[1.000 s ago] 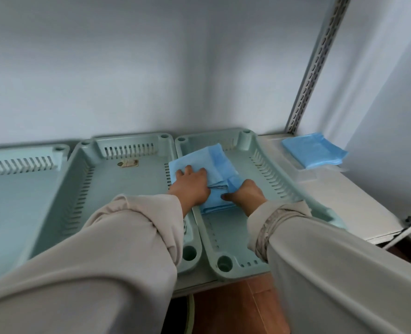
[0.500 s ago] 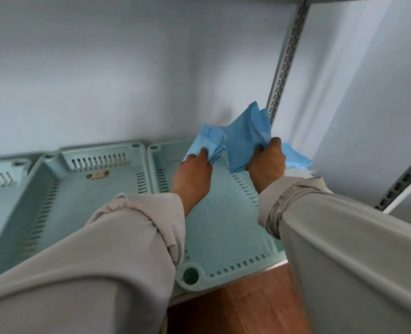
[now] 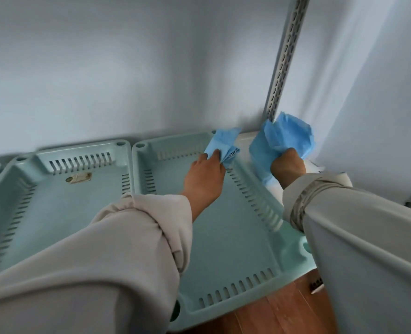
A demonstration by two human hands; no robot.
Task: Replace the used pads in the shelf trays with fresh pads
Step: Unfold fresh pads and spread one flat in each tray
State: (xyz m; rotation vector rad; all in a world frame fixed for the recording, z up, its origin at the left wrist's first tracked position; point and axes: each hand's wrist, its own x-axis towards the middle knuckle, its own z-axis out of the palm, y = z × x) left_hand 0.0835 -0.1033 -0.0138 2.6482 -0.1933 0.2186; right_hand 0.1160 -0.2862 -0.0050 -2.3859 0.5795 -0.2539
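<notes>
Two hands [image 3: 205, 174] [image 3: 287, 167] hold crumpled blue pads [image 3: 222, 145] [image 3: 284, 138] pointing upward.

- The trays [image 3: 223, 239] are seen to be pale green moulded plastic, smooth with a soft sheen.
- The blue pads [image 3: 286, 138] look like thin, matt, crinkled non-woven sheet.
- The slotted shelf post [image 3: 285, 56] appears to be painted metal, matt grey.
- The sleeves [image 3: 117, 249] are made of soft beige cloth.
- The floor [image 3: 272, 312] shows smooth brown wood grain.
- A worn paper label [image 3: 79, 177] is stuck inside the middle tray.
</notes>
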